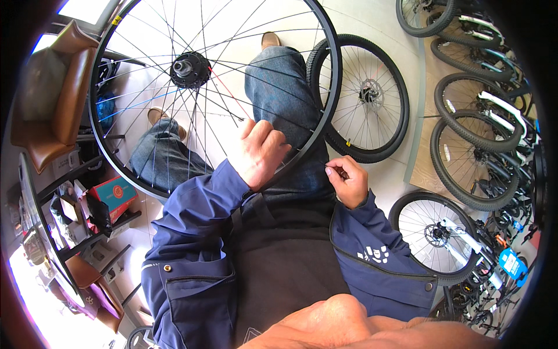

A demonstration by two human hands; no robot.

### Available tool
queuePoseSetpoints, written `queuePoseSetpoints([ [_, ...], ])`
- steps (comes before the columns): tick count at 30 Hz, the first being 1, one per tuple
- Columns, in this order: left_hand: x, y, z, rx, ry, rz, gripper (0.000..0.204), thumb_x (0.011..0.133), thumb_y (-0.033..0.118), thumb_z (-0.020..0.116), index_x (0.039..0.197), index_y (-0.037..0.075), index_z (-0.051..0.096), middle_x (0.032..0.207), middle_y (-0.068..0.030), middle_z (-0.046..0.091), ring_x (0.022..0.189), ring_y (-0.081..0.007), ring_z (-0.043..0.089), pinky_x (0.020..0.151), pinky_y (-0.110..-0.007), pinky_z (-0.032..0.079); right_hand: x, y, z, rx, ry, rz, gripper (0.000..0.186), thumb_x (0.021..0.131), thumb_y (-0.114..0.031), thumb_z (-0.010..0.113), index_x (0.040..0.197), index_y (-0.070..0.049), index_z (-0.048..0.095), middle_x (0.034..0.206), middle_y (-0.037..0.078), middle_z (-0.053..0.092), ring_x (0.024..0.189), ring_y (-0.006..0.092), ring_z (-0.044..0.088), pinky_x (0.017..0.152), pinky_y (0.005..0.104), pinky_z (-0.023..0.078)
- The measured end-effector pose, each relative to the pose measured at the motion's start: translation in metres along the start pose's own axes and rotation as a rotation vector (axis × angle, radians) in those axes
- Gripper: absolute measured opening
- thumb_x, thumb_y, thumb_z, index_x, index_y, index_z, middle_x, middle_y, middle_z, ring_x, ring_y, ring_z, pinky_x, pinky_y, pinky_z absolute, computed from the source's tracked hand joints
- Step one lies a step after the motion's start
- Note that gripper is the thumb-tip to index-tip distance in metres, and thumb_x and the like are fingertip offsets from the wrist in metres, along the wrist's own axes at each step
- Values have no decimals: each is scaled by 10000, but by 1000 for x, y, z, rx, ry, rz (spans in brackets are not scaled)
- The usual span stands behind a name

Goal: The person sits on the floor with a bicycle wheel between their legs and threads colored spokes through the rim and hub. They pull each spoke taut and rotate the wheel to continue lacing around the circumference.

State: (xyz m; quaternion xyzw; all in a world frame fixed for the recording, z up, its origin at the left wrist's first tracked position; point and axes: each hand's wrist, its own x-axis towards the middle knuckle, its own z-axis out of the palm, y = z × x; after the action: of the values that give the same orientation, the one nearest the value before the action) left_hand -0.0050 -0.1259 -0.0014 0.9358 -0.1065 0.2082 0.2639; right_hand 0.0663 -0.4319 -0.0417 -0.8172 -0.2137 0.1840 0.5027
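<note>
A bicycle wheel without a tyre, with a black rim [332, 75], stands tilted over my legs. Its black hub [190, 70] is at the upper left, and among the dark spokes one is red [225, 88] and one is blue [145, 103]. My left hand [260, 154] is closed near the lower right of the rim, where the red spoke runs to its fingertips; the fingers partly hide what they grip. Just outside the rim, my right hand [350, 181] pinches a small dark thing, too small to name, between thumb and finger.
A tyred wheel [401, 110] with a disc rotor lies on the floor to the right. Several bicycles [488, 145] line the right side. A brown chair [72, 87] is at the left, above a rack with a red and teal box [116, 195].
</note>
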Motion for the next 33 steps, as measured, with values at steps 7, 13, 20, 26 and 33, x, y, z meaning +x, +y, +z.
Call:
queuePoseSetpoints([
  [7,1,1,1,42,-20,-14,287,841,56,919,1034,35,707,983,-54,692,887,-282,635,834,-420,486,4,-4,3,-3,-17,-21,86,1023,-25,805,1092,12,769,958,22,693,810,72,642,723,243,504],
  [13,3,0,0,42,-9,-19,288,833,49,917,1025,36,703,971,-58,686,878,-287,636,831,-423,484,9,-7,5,1,-17,-23,86,1029,-38,808,1092,7,770,954,20,694,808,72,639,716,247,500],
  [20,3,-1,0,48,-10,-26,291,833,47,915,1028,33,700,970,-55,684,873,-286,633,825,-423,482,15,-12,7,-19,-18,-51,84,1026,-27,808,1087,10,765,946,29,694,799,81,645,717,256,509],
  [26,5,-2,-2,52,-2,-15,288,841,56,919,1027,35,699,974,-56,686,873,-289,633,824,-428,483,19,-11,8,-22,-31,-60,81,1019,-9,809,1082,9,761,946,28,693,795,79,645,711,248,508],
  [33,8,-1,-5,46,33,-27,294,851,67,920,1040,43,695,966,-70,674,872,-298,630,828,-431,484,23,-9,6,-31,-30,-79,80,1016,-4,808,1081,9,763,947,31,691,793,80,647,711,248,512],
])
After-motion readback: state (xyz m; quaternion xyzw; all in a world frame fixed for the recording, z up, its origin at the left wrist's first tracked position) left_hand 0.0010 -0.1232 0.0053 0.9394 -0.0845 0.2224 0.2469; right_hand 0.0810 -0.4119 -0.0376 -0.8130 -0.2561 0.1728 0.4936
